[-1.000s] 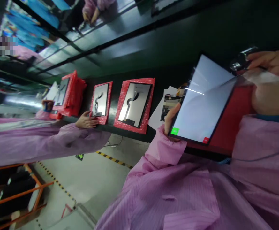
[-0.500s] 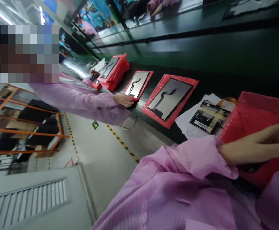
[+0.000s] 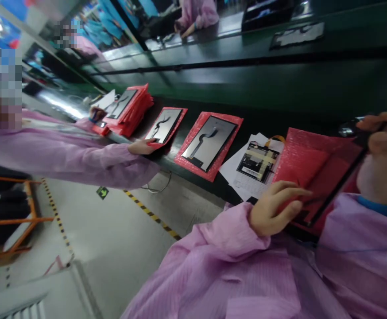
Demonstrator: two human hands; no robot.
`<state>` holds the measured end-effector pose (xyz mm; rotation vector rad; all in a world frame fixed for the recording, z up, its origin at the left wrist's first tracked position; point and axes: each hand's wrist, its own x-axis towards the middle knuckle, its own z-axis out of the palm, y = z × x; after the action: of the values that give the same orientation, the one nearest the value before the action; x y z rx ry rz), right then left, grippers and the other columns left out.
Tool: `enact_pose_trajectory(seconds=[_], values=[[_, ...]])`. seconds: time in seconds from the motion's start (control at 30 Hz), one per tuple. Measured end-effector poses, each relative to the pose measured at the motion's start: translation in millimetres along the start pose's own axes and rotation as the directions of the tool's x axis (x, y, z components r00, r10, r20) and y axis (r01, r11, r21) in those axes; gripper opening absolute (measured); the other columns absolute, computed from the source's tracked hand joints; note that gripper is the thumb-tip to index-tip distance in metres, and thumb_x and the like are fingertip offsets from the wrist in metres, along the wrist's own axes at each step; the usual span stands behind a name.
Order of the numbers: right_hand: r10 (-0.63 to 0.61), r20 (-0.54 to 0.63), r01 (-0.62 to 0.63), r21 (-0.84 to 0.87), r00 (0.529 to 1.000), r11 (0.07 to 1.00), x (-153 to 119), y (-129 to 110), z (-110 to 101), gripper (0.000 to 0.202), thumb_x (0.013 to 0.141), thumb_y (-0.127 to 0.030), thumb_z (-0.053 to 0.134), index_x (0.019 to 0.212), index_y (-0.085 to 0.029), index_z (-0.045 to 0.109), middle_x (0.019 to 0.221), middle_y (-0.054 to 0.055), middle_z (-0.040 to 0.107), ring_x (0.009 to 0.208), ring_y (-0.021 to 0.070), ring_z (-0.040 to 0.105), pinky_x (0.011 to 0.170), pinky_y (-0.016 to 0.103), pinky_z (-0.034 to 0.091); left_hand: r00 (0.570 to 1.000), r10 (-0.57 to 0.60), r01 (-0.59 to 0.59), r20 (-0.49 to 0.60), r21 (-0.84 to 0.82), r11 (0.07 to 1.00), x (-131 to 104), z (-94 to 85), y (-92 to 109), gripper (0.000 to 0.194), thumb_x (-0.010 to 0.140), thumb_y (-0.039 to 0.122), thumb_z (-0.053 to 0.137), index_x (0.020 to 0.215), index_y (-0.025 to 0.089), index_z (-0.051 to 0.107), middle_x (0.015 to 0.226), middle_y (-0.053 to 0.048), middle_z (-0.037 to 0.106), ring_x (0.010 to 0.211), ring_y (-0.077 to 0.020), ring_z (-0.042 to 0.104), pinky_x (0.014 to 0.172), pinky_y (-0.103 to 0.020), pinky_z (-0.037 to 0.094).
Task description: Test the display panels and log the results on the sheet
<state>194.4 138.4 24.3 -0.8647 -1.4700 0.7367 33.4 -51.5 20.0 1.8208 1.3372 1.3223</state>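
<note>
A: What do the two hands have right now?

B: The left hand [image 3: 275, 208] lies on the near edge of a red bubble-wrap sleeve [image 3: 308, 161], fingers curled over it and pinching it against the thin dark panel [image 3: 338, 188] that sits edge-on beneath. The right hand [image 3: 381, 155], at about three o'clock, is closed round the panel's far end, with a small shiny object [image 3: 348, 130] by its fingertips; what that object is, I cannot tell.

A: So where is the panel exactly?

B: Held just above the dark table [image 3: 280, 88], at four o'clock from the printed sheet with a taped circuit part [image 3: 256, 161]. It looks to be lying against the sleeve, though I cannot tell whether it is partly inside.

A: How far along does the work seem?

B: Judging by the row, two panels already rest on red sleeves at nine to ten o'clock: one [image 3: 209, 142] just beside the paper, another [image 3: 165, 125] further on under a co-worker's hand [image 3: 142, 146]. A stack of sleeves [image 3: 129, 108] lies beyond. The held one appears partway: gripped with its wrap, not yet laid flat in line.
</note>
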Motion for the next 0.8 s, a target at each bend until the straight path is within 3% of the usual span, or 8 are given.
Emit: enact_pose_trajectory(seconds=[0.07, 0.13, 0.27, 0.43, 0.7, 0.8], values=[[-0.092, -0.007, 0.092, 0.115, 0.996, 0.989, -0.3, 0.3, 0.4, 0.034, 0.083, -0.046, 0.070, 0.115, -0.036, 0.068, 0.113, 0.003, 0.068, 0.112, 0.0249, 0.068, 0.108, 0.053, 0.046, 0.995, 0.041, -0.020, -0.090, 0.228, 0.973, -15.1, 0.0, -16.8, 0.040, 0.107, 0.037, 0.037, 0.117, 0.017, 0.069, 0.110, -0.014, 0.069, 0.103, -0.0217, 0.067, 0.095, -0.037, 0.057], [-0.112, 0.006, 0.110, 0.142, 0.994, 0.984, -0.7, -0.5, 0.6, 0.030, 0.086, -0.041, 0.069, 0.115, -0.033, 0.067, 0.112, 0.004, 0.067, 0.110, 0.0229, 0.068, 0.107, 0.050, 0.047, 0.983, 0.039, 0.057, -0.181, 0.497, 0.866, -24.9, -4.2, -37.5, 0.034, 0.105, 0.029, 0.041, 0.116, 0.015, 0.071, 0.112, -0.015, 0.067, 0.102, -0.0242, 0.064, 0.094, -0.041, 0.056], [-0.089, 0.044, 0.084, 0.092, 0.995, 0.992, -2.5, -4.5, -0.8, 0.030, 0.090, -0.041, 0.066, 0.118, -0.030, 0.064, 0.119, 0.004, 0.064, 0.111, 0.0206, 0.065, 0.108, 0.045, 0.048, 0.985, -0.109, 0.174, -0.137, 0.757, 0.630, -25.8, -12.3, -71.5, 0.041, 0.101, 0.033, 0.048, 0.135, 0.018, 0.066, 0.132, -0.019, 0.058, 0.116, -0.0323, 0.057, 0.099, -0.050, 0.051], [-0.085, 0.064, 0.082, 0.047, 0.994, 0.996, -4.6, -7.9, -3.1, 0.031, 0.092, -0.046, 0.063, 0.120, -0.031, 0.061, 0.120, 0.004, 0.062, 0.113, 0.0206, 0.063, 0.108, 0.044, 0.048, 0.987, -0.145, 0.135, -0.069, 0.845, 0.517, -21.0, -9.2, -78.4, 0.043, 0.100, 0.035, 0.050, 0.141, 0.029, 0.064, 0.138, -0.018, 0.055, 0.116, -0.0350, 0.057, 0.096, -0.053, 0.050], [-0.057, 0.107, 0.060, -0.032, 0.993, 0.998, -3.6, -14.0, -5.5, 0.030, 0.092, -0.040, 0.061, 0.120, -0.031, 0.059, 0.120, 0.003, 0.061, 0.117, 0.0204, 0.060, 0.111, 0.045, 0.046, 0.984, -0.166, 0.145, -0.067, 0.845, 0.515, -18.3, -8.9, -78.2, 0.044, 0.098, 0.037, 0.054, 0.140, 0.031, 0.065, 0.140, -0.016, 0.060, 0.117, -0.0365, 0.057, 0.097, -0.056, 0.049], [0.132, 0.054, -0.122, -0.158, 0.990, 0.980, -8.6, -25.1, -15.6, 0.052, 0.086, -0.038, 0.064, 0.136, -0.030, 0.052, 0.129, 0.005, 0.058, 0.118, 0.0228, 0.061, 0.107, 0.050, 0.050, 0.990, -0.130, 0.120, -0.055, 0.815, 0.566, -22.5, -6.6, -74.3, 0.047, 0.098, 0.031, 0.050, 0.144, 0.024, 0.060, 0.148, -0.017, 0.057, 0.127, -0.0368, 0.055, 0.110, -0.061, 0.041]])
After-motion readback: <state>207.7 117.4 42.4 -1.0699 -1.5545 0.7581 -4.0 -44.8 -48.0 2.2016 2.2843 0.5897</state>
